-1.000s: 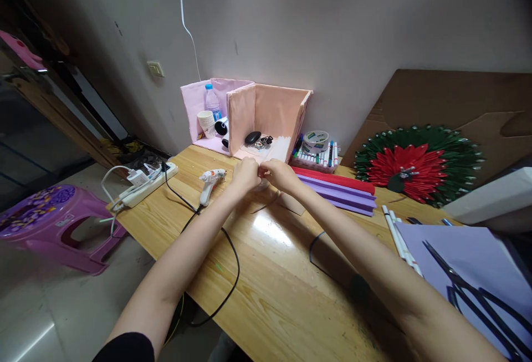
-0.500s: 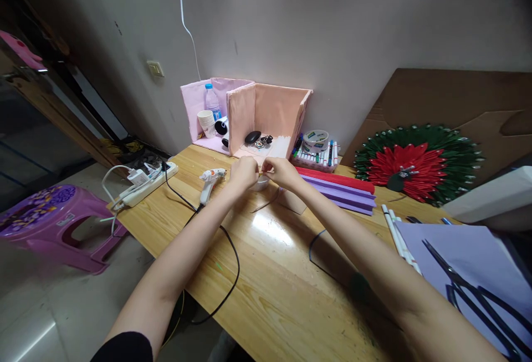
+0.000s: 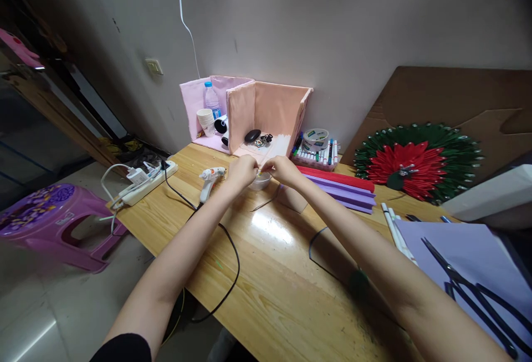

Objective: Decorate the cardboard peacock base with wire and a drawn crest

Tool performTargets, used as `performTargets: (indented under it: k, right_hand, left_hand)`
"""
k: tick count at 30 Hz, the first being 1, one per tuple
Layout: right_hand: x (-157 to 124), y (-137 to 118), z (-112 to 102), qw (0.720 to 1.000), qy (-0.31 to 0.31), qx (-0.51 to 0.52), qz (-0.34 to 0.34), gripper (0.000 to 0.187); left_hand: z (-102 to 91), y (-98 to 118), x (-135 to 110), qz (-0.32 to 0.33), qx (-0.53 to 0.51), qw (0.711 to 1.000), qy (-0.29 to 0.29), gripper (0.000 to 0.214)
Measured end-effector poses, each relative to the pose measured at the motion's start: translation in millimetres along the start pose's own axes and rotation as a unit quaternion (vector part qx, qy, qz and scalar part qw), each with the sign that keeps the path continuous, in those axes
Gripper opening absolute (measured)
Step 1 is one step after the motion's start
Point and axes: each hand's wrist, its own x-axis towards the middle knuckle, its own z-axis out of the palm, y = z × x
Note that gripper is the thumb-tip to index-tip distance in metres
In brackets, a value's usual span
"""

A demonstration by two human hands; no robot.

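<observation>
Above a small clear bowl (image 3: 260, 183), my left hand (image 3: 243, 170) and my right hand (image 3: 282, 170) meet almost fingertip to fingertip. Both are closed in a pinch. Something tiny and yellowish shows between the fingertips, too small to name. A white glue gun (image 3: 210, 182) lies on the wooden table (image 3: 266, 279), just left of my left hand. Beside the bowl rests a thin dark strand (image 3: 266, 201). Red and purple sheets (image 3: 341, 189) are stacked to the right of my right hand.
Behind my hands stands a pink-and-peach divided box (image 3: 278, 107). Markers and a tape roll (image 3: 316, 139) fill a basket. Scissors (image 3: 461, 284) lie on purple paper (image 3: 449, 240) at right. A black cable (image 3: 236, 273) loops over the table's front edge from the power strip (image 3: 145, 184).
My hands have drawn slightly apart at the fingertips, and more of the bowl beneath them shows. The other things stay in place.
</observation>
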Motion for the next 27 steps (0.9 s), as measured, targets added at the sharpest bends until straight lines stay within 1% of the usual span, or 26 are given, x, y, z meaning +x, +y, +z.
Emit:
performTargets:
  k: [3, 5, 7, 9, 11, 12, 13, 14, 15, 16, 18, 20, 21, 22, 24, 26, 27]
  right_hand:
    - [0, -4, -1, 1.0, 0.003, -0.012, 0.009, 0.021]
    - [-1, -6, -2, 1.0, 0.017, -0.02, 0.017, 0.019]
    - [-3, -8, -3, 0.999, 0.037, -0.02, 0.019, 0.02]
    - [-5, -10, -6, 0.998, 0.068, -0.013, 0.011, 0.02]
    - [-9, -14, -8, 0.994, 0.106, -0.001, -0.004, 0.019]
    - [-11, -17, -10, 0.992, 0.124, 0.005, -0.012, 0.018]
    - [-12, -20, -10, 0.99, 0.139, 0.011, -0.019, 0.017]
    - [-14, -24, -11, 0.988, 0.153, 0.015, -0.025, 0.015]
    - [-16, -28, -11, 0.986, 0.164, 0.018, -0.032, 0.014]
    - [-17, -33, -10, 0.984, 0.171, 0.021, -0.04, 0.012]
    - [-19, -42, -9, 0.982, 0.177, 0.026, -0.059, 0.011]
    - [-21, -51, -8, 0.981, 0.176, 0.03, -0.078, 0.01]
    - [-22, -54, -7, 0.98, 0.175, 0.033, -0.087, 0.01]
    - [-22, -57, -7, 0.98, 0.174, 0.035, -0.093, 0.01]
    - [-24, -60, -9, 0.979, 0.173, 0.039, -0.1, 0.01]
    - [-27, -62, -12, 0.978, 0.178, 0.048, -0.1, 0.01]
    - [-29, -63, -13, 0.977, 0.179, 0.058, -0.096, 0.009]
  left_hand:
    - [-10.4, 2, -11, 0.013, -0.007, 0.999, 0.051, 0.025]
    - [-23.1, 4, -28, 0.028, -0.03, 0.992, 0.117, 0.025]
    - [-36.6, 2, -53, 0.035, -0.068, 0.978, 0.195, 0.025]
    - [-45.1, -9, -80, 0.012, -0.105, 0.958, 0.267, 0.028]
    - [-43.2, -30, -104, -0.059, -0.117, 0.928, 0.348, 0.037]
    - [-37.9, -43, -114, -0.106, -0.112, 0.917, 0.368, 0.037]
    - [-30.1, -57, -122, -0.152, -0.106, 0.912, 0.365, 0.035]
    - [-20.4, -72, -127, -0.19, -0.106, 0.92, 0.327, 0.032]
    - [-9.8, -85, -130, -0.212, -0.113, 0.933, 0.269, 0.034]
    - [0.8, -96, -131, -0.208, -0.126, 0.948, 0.207, 0.039]
    - [19.2, -113, -127, -0.193, -0.128, 0.966, 0.115, 0.046]
    - [30.9, -120, -119, -0.181, -0.117, 0.975, 0.049, 0.041]
    - [34.4, -122, -114, -0.181, -0.105, 0.978, 0.026, 0.037]
    - [36.5, -123, -111, -0.181, -0.096, 0.979, 0.013, 0.033]
    - [38.2, -124, -106, -0.182, -0.098, 0.978, 0.019, 0.032]
    - [36.9, -122, -107, -0.189, -0.158, 0.968, 0.044, 0.036]
    - [34.7, -120, -110, -0.195, -0.209, 0.957, 0.057, 0.037]
